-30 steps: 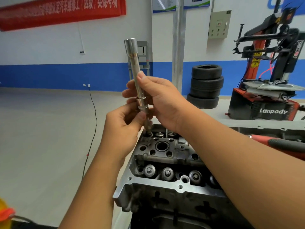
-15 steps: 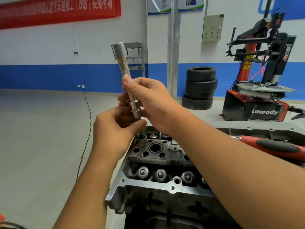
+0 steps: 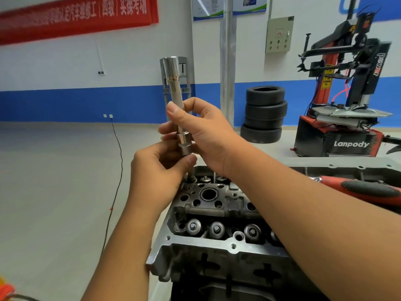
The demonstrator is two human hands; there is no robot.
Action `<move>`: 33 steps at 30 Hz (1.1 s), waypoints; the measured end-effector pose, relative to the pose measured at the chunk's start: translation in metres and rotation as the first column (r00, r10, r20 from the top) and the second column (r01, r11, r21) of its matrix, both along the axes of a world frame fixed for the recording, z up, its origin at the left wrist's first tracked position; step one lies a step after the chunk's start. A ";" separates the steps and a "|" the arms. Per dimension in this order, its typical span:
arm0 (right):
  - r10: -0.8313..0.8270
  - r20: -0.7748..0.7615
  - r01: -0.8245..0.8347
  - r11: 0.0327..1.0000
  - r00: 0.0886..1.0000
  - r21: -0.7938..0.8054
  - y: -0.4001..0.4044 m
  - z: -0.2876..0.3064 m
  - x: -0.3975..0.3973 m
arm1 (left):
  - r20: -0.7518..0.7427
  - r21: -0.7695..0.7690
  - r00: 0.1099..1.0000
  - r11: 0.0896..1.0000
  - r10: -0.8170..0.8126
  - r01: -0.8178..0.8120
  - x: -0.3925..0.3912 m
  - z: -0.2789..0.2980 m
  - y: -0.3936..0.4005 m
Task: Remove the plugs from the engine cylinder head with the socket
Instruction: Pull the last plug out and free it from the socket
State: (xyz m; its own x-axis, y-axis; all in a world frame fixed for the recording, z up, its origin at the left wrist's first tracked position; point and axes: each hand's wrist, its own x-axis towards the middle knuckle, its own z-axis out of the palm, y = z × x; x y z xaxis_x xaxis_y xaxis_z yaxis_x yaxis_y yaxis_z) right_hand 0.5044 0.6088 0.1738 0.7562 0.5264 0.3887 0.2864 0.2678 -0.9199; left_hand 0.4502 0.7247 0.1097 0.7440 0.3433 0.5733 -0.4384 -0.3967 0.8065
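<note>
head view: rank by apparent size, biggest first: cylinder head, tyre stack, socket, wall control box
1. Grey cast-metal engine cylinder head, though it is nearest the camera.
2. Stack of black rubber tyres.
3. Long silver steel socket, held close to the camera, and the beige wall control box look alike in area; unranked.

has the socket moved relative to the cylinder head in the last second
No clear move. The socket stays upright in the right hand, its lower end just above the cylinder head's far-left corner; only the camera shifted.
</note>
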 end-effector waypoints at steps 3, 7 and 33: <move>0.011 -0.014 -0.011 1.000 1.000 0.003 -0.001 0.000 0.001 | -0.044 -0.014 0.995 0.996 -0.091 0.091 0.000 0.001 -0.002; 0.009 -0.022 -0.009 1.000 1.000 0.004 0.001 0.001 0.002 | 0.007 -0.027 1.000 0.999 0.018 -0.018 0.001 -0.001 -0.004; -0.041 -0.019 0.040 0.999 0.999 -0.035 0.000 -0.001 0.005 | -0.017 -0.012 0.999 0.999 0.046 -0.046 0.003 -0.002 -0.003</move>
